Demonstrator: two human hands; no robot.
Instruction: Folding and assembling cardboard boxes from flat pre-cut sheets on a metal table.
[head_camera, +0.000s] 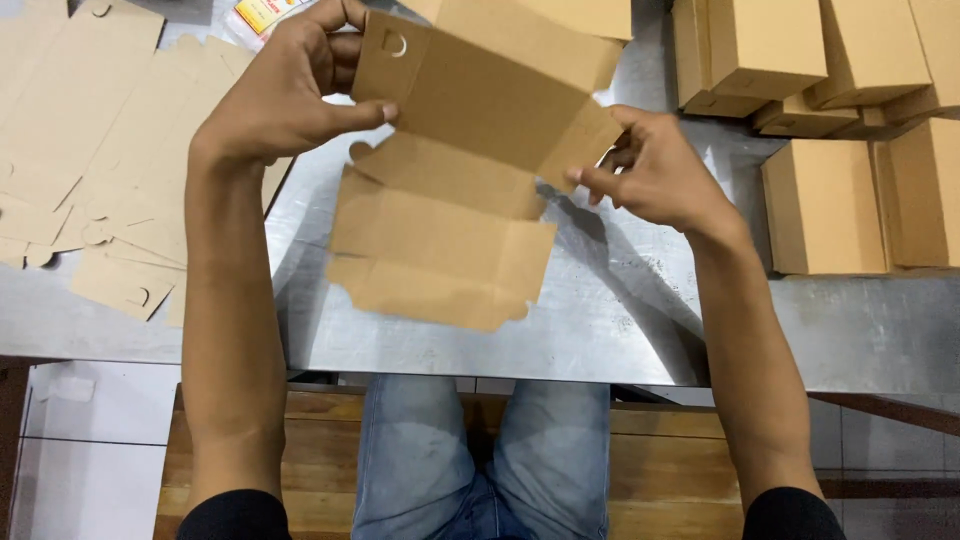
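Both hands hold one flat-cut cardboard box blank (460, 190) above the middle of the metal tabletop (620, 310), partly folded. The left hand (290, 90) is clamped on the blank's far-left flap, thumb on the near face and fingers behind, beside a small half-round slot. The right hand (650, 170) pinches the blank's right edge between thumb and fingertips. The near panels of the blank hang down towards the tabletop; I cannot tell whether they touch it.

What could go wrong, as I judge it: the grip on each side is only on thin edges, so the blank could slip or twist if one hand lets go early. Pressing off the scored lines would crease a panel in the wrong place, and the little tabs along the near edge look easy to bend or tear. The hanging panels could also catch on the tabletop and buckle.

Counted: one blank in the hands. A loose stack of flat blanks (90, 160) lies at the far left, overlapping, so their number cannot be told; at least four or five. Folded boxes (830, 200) are piled at the far right, about seven in view, some cut off by the edge. One small yellow-and-red packet (262, 14) lies at the far edge, just beyond the left hand.
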